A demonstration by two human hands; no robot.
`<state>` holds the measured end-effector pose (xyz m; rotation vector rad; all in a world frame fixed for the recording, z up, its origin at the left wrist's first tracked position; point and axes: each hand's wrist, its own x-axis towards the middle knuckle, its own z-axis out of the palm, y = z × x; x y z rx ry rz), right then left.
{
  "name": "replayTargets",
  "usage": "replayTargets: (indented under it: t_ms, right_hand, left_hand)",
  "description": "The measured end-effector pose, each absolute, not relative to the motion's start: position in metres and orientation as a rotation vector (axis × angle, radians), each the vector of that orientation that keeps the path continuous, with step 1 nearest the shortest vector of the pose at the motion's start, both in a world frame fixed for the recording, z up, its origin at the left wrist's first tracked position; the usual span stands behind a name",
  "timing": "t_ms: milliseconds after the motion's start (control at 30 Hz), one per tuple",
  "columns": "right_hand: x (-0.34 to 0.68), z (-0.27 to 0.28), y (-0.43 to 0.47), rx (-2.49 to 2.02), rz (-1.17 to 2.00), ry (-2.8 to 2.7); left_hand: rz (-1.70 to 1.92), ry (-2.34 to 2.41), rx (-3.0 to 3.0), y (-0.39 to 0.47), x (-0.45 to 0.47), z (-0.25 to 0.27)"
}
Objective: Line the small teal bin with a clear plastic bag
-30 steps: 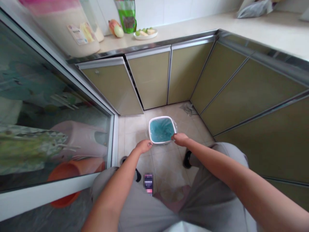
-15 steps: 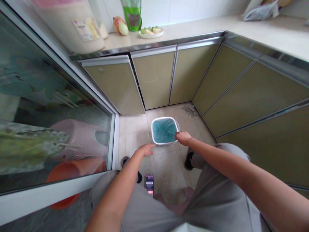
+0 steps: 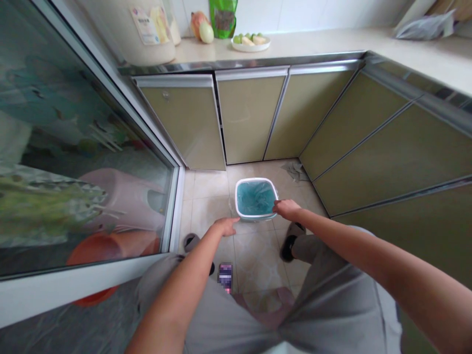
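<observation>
A trash bin [image 3: 236, 196] with a white rim and a blue-green inside stands on the tiled floor in front of me, lined with a thin clear plastic bag [image 3: 257, 194]. My right hand [image 3: 287, 209] is closed on the bin's rim at its near right corner. My left hand [image 3: 224, 227] is by the near left corner, index finger stretched out to the rim and thumb apart from it. Whether that fingertip touches the rim or the bag's edge is too small to tell.
Beige cabinets [image 3: 250, 118] close off the back and right. On the counter [image 3: 313, 42] are a plate of cut food [image 3: 250, 43], onions [image 3: 202, 27], a green pouch [image 3: 223, 18] and a large container [image 3: 147, 44]. A glass door [image 3: 110, 147] stands left. A grey cloth [image 3: 296, 171] lies by the cabinets.
The view has tilted slightly, so the counter things and bin appear further right. Both hands keep nearly the same places at the bin.
</observation>
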<state>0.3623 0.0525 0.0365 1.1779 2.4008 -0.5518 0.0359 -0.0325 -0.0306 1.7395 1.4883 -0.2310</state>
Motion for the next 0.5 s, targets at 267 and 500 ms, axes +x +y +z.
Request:
replayTargets:
  t_ms: [267,500]
  right_hand:
    - [0.366,0.124,0.141,1.478,-1.072,2.458]
    - [0.351,0.128,0.234,2.215,-1.430,2.258]
  left_hand:
    - [-0.139,1.629,1.769,-0.032,0.046,-0.019]
    - [-0.315,1.586,1.712,-0.039,0.045,-0.023]
